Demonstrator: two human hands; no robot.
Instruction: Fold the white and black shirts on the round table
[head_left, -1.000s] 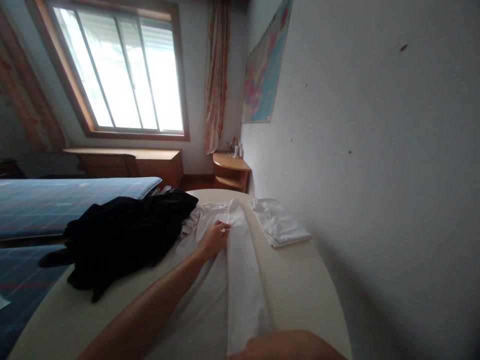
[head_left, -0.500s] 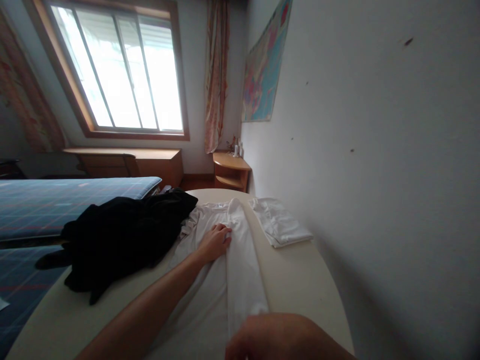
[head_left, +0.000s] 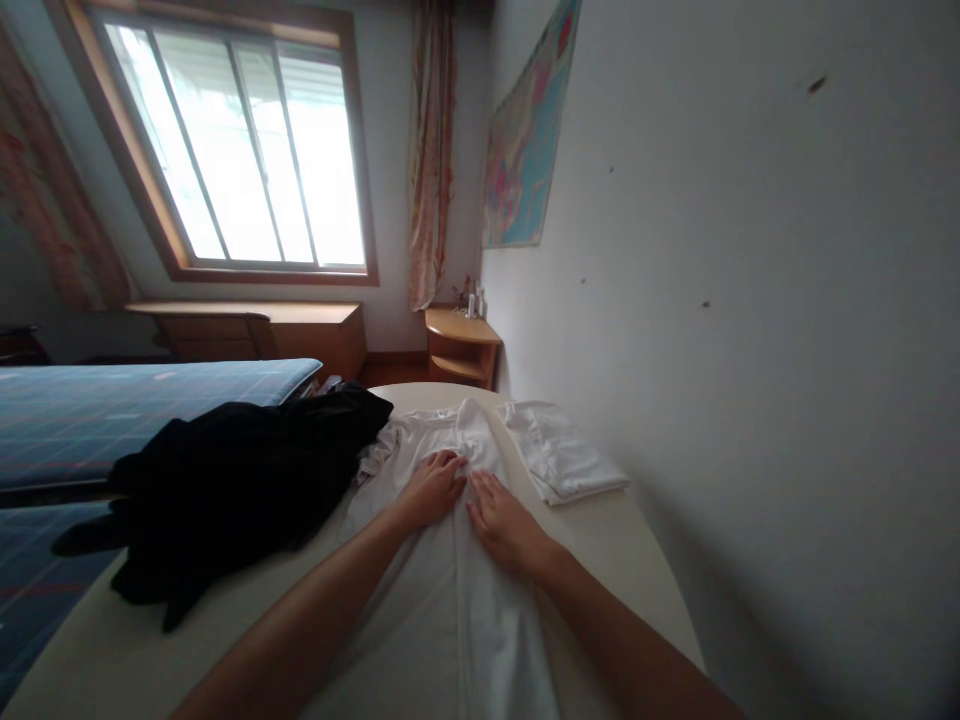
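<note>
A white garment, its kind not certain, lies lengthwise on a round cream table, with a strip folded over along its right side. My left hand rests on the upper part of the cloth, fingers slightly bent and apart, at the edge of the folded strip. Beside it my right hand lies on the strip with its fingers stretched out, the fingertips close to those of my left. Neither hand visibly grips the fabric. Part of the garment runs out of view at the bottom.
A black garment is heaped on the table's left side, overhanging toward a blue plaid mattress. To the right sits a folded white garment. A wall runs close along the right. A small corner shelf stands beyond.
My right hand has moved forward from the near edge of view onto the folded strip, beside my left hand, and its fingers have spread out. My left hand has stayed nearly in place.
</note>
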